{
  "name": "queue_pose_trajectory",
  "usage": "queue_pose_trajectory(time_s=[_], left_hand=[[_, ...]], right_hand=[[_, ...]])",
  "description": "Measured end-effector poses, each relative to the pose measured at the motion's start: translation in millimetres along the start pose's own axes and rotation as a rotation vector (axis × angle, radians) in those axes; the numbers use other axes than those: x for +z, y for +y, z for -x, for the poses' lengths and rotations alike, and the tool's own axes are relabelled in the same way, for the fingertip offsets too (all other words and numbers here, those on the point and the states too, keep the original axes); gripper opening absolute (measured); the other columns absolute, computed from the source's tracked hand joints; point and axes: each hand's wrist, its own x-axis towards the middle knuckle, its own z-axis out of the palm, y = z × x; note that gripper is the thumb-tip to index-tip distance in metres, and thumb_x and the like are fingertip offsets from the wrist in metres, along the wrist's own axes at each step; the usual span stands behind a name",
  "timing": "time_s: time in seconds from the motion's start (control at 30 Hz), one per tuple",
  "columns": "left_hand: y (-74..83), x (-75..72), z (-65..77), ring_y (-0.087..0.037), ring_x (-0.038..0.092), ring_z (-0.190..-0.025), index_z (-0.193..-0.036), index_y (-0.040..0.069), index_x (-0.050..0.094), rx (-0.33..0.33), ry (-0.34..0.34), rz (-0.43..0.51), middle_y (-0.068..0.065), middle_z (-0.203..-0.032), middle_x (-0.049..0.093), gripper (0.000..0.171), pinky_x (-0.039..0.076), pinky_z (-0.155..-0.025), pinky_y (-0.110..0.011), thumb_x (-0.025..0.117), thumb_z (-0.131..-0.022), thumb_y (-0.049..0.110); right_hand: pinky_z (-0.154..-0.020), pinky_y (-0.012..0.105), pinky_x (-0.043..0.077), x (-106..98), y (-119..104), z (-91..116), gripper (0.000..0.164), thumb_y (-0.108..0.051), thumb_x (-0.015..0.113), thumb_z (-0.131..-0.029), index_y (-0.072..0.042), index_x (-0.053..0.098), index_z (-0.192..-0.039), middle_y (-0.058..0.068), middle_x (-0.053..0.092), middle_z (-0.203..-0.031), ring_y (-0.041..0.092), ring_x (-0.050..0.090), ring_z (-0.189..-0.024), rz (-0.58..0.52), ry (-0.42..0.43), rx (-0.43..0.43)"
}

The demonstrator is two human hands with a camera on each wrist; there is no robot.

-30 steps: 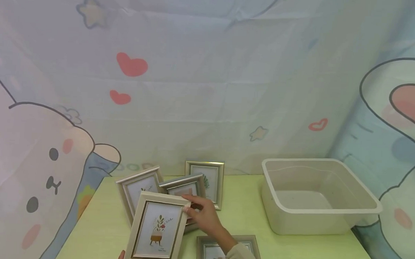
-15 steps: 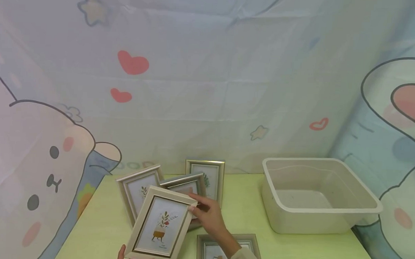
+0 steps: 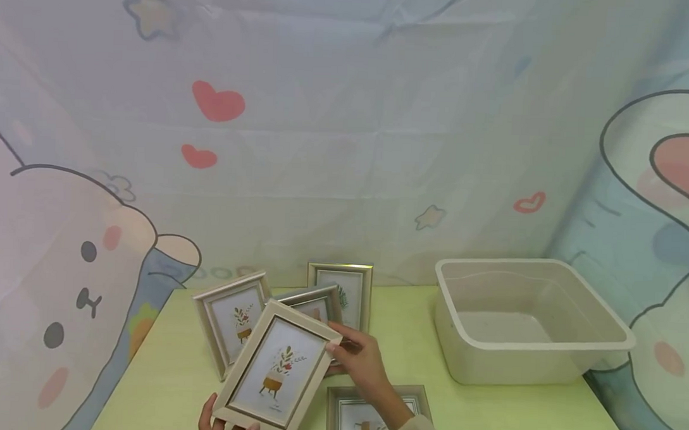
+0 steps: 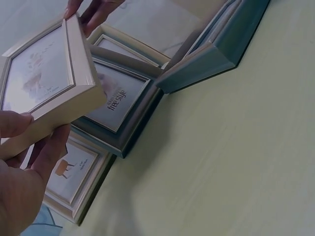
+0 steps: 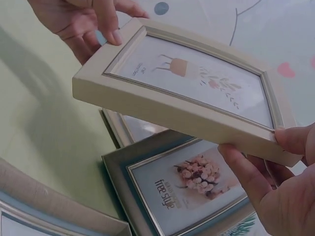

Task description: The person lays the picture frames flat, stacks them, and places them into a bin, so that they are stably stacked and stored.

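Note:
A cream picture frame [image 3: 279,371] with a potted-plant print is held up between both hands, tilted clockwise in the head view. My left hand [image 4: 22,182] grips its lower edge, thumb on the front and fingers behind. At the upper right corner, my right hand [image 5: 280,182] pinches the frame with the thumb on the face. Behind it on the table lie a light picture frame [image 3: 232,318] at the left and a grey-edged frame [image 5: 192,182] printed "free style", partly covered. A gold-edged frame [image 3: 367,304] is farther back. Beneath my right forearm lies another frame [image 3: 343,417].
A large beige plastic bin [image 3: 527,367] stands on the right of the yellow-green table [image 3: 156,373]; its inside shows no items. A printed cloth backdrop [image 3: 335,145] with cartoon figures closes off the back and sides.
The held picture frame has moved up and to the right and turned further clockwise, both hands moving with it. The other frames and the bin have stayed in place.

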Motion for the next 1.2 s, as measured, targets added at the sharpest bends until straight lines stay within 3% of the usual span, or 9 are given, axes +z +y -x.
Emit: queue_pose_trajectory(time_s=[0.1, 0.27, 0.33, 0.47, 0.67, 0.93, 1.2], left_hand=[[7.7, 6.6, 5.3, -0.004, 0.065, -0.098, -0.144, 0.048, 0.020, 0.016, -0.015, -0.033, 0.023, -0.119, 0.049, 0.098, 0.060, -0.079, -0.034, 0.067, -0.082, -0.012], [14.1, 9.6, 11.7, -0.003, 0.066, -0.096, -0.147, 0.046, 0.024, 0.136, -0.062, -0.088, 0.022, -0.118, 0.052, 0.099, 0.061, -0.076, -0.031, 0.064, -0.083, -0.017], [16.3, 10.5, 13.5, -0.002, 0.066, -0.096, -0.152, 0.039, 0.023, 0.211, -0.088, -0.139, 0.020, -0.119, 0.051, 0.098, 0.061, -0.075, -0.031, 0.062, -0.083, -0.019], [21.5, 15.5, 14.0, -0.002, 0.066, -0.095, -0.158, 0.021, 0.017, 0.291, -0.108, -0.256, 0.016, -0.122, 0.050, 0.096, 0.062, -0.072, -0.032, 0.065, -0.083, -0.017], [32.1, 24.7, 11.5, -0.003, 0.068, -0.088, -0.158, 0.016, 0.022, 0.335, -0.109, -0.314, 0.020, -0.118, 0.052, 0.098, 0.061, -0.067, -0.031, 0.066, -0.078, -0.020], [38.9, 31.9, 6.6, -0.005, 0.069, -0.080, -0.154, 0.009, 0.030, 0.395, -0.129, -0.374, 0.020, -0.110, 0.057, 0.093, 0.061, -0.061, -0.030, 0.065, -0.073, -0.022], [52.0, 39.9, 4.9, -0.006, 0.068, -0.078, -0.151, 0.006, 0.034, 0.387, -0.131, -0.477, 0.002, -0.109, 0.055, 0.088, 0.062, -0.061, -0.032, 0.065, -0.073, -0.022]], right_hand=[[-0.074, 0.046, 0.062, -5, 1, 2, 0.054, 0.002, 0.068, -0.089, 0.008, 0.050, -0.140, 0.031, 0.062, -0.120, 0.024, 0.073, -0.092, -0.008, -0.005, 0.010], [-0.077, 0.048, 0.061, -13, 1, 5, 0.057, 0.002, 0.068, -0.089, 0.010, 0.047, -0.141, 0.036, 0.057, -0.129, 0.024, 0.072, -0.097, -0.004, -0.065, -0.015], [-0.078, 0.049, 0.061, -17, 1, 6, 0.057, 0.002, 0.068, -0.089, 0.011, 0.046, -0.141, 0.039, 0.054, -0.130, 0.023, 0.073, -0.097, -0.004, -0.096, -0.036], [-0.077, 0.047, 0.061, -27, -1, 7, 0.055, 0.004, 0.066, -0.089, 0.013, 0.047, -0.140, 0.043, 0.051, -0.130, 0.018, 0.073, -0.095, 0.013, -0.140, -0.078], [-0.075, 0.043, 0.062, -38, -6, 7, 0.050, 0.002, 0.065, -0.091, 0.013, 0.050, -0.137, 0.042, 0.053, -0.124, 0.013, 0.072, -0.092, 0.129, -0.165, -0.147], [-0.072, 0.034, 0.063, -49, -8, 6, 0.046, -0.004, 0.068, -0.092, 0.004, 0.057, -0.136, 0.033, 0.062, -0.123, 0.011, 0.069, -0.093, 0.316, -0.151, -0.159], [-0.075, 0.027, 0.060, -57, -14, 3, 0.045, -0.006, 0.066, -0.094, 0.005, 0.056, -0.136, 0.031, 0.065, -0.118, 0.014, 0.070, -0.093, 0.409, -0.160, -0.184]])
